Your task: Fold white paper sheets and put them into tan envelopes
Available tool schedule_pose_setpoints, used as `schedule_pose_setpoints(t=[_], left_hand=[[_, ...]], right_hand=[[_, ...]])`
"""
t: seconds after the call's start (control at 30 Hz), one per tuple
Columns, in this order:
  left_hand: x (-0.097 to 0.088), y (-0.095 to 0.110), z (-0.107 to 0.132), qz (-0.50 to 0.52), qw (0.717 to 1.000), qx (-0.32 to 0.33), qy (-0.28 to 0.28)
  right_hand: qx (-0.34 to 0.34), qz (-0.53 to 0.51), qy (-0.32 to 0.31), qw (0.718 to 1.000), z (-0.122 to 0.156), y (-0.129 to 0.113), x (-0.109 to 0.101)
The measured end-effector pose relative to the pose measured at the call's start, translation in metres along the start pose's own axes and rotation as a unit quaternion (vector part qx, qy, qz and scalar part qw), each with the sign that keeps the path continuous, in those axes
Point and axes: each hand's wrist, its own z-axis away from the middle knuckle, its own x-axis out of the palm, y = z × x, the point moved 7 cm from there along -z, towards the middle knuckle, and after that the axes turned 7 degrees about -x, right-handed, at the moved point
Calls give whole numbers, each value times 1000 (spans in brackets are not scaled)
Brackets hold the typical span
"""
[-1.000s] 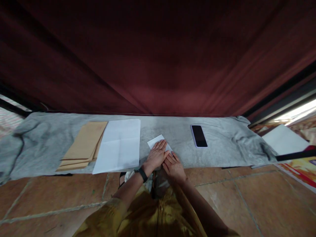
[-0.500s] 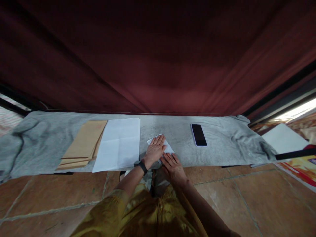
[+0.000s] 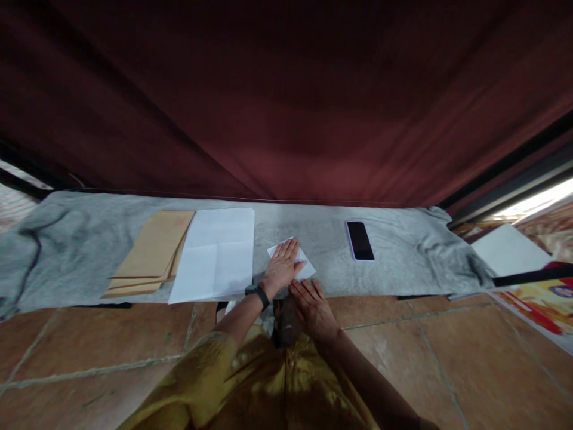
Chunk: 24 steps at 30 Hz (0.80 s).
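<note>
Presently, on my remote feed, my left hand lies palm down, fingers outstretched, atop a small white paper on gray cloth — my right hand, likewise unclenched, sits at its five o'clock, though whether the fingertips touch it I cannot tell. A dark-screened phone lies between two and three; a large creased sheet at nine — brown envelopes alongside, farther out. Dark red fabric hangs at twelve.

Nothing legible; the logo on the colourful print is blurred.
</note>
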Motion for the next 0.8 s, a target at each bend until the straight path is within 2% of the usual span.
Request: schedule_pose_setpoints(t=[0.1,0.17,0.3,0.4,0.5,0.63,0.8], left_hand=[[-7,0,0,9,1000,-2,-2],[-14,0,8,16,1000,-3,8],[-21,12,49,33,999,22,23],[-12,30,87,14,998,60,1],[-4,37,111,-16,998,56,3],[-2,37,121,-59,996,66,12],[-5,33,125,-82,993,80,23]], right_hand=[[-7,-26,14,1000,1,2,-4],[12,-40,51,998,4,11,-11],[65,-21,117,991,10,34,-24],[68,-1,96,993,8,40,-22],[65,14,58,996,3,42,-18],[70,30,30,997,1,47,-17],[72,35,28,996,-5,58,-19]])
